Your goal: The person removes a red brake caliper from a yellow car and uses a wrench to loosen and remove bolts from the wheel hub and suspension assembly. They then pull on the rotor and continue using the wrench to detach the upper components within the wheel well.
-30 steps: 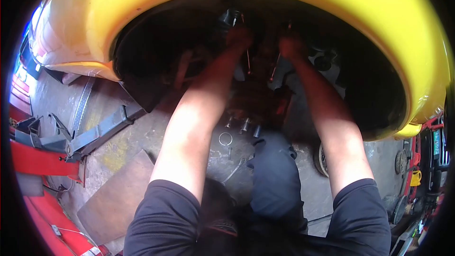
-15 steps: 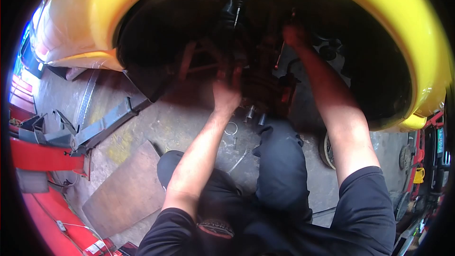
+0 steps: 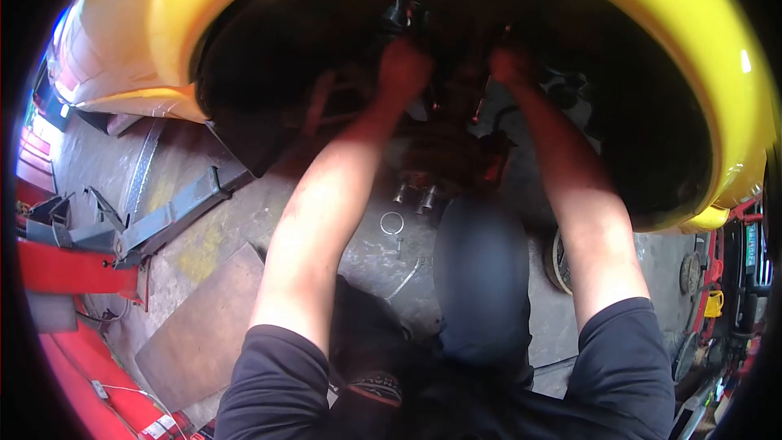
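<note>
Both of my hands are in the dark wheel well under the yellow fender. My left hand is closed in a fist just below a dark cylindrical part; what it grips is hidden in shadow. To its right, my right hand is wrapped around a thin, shiny metal rod, which shows above and below the fist. Between and below the hands sits the dark, rusty hub assembly, with two bright metal cylinders at its lower edge.
On the concrete floor lie a metal ring, a small bolt and a brown board. A grey lift arm with a red base stands at left. A round part rests beside my right forearm.
My left hand has moved up and deeper into the wheel well, from the hub to the dark cylindrical part. My right hand has stayed in nearly the same place, still closed.
</note>
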The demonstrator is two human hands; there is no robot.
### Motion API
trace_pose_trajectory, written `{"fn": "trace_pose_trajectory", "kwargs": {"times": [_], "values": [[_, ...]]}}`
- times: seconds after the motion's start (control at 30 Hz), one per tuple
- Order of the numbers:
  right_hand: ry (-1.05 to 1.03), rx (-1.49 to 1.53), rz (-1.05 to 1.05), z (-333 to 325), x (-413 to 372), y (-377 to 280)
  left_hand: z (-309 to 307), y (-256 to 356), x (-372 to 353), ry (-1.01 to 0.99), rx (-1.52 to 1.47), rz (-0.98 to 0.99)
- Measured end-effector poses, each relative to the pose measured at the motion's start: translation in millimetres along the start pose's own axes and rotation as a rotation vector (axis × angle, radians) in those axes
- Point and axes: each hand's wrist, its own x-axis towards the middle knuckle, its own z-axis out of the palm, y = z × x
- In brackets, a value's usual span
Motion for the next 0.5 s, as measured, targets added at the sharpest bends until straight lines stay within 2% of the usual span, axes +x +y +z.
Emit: {"fn": "trace_pose_trajectory", "kwargs": {"times": [0.03, 0.13, 0.23, 0.33, 0.43, 0.5], "values": [[0.073, 0.022, -0.05, 14, 2, 7, 2, 2, 7, -0.084, 0.069, 0.048], [-0.128, 0.012, 0.105, -22, -9, -4, -3, 11, 24, -0.089, 0.045, 0.252], [-0.108, 0.16, 0.177, 4, 0, -2, -2, 18, 17, -0.141, 0.019, 0.218], [0.033, 0.139, 0.102, -3, -4, -5, -60, 49, -14, 0.059, -0.721, -0.539], [0.022, -0.129, -0.054, -17, -15, -9, -69, 49, -66, 0.087, -0.799, -0.508], [0.055, -0.305, -0.141, 47, 19, 4, -81, 56, -106, 0.347, -0.778, -0.429]]}}
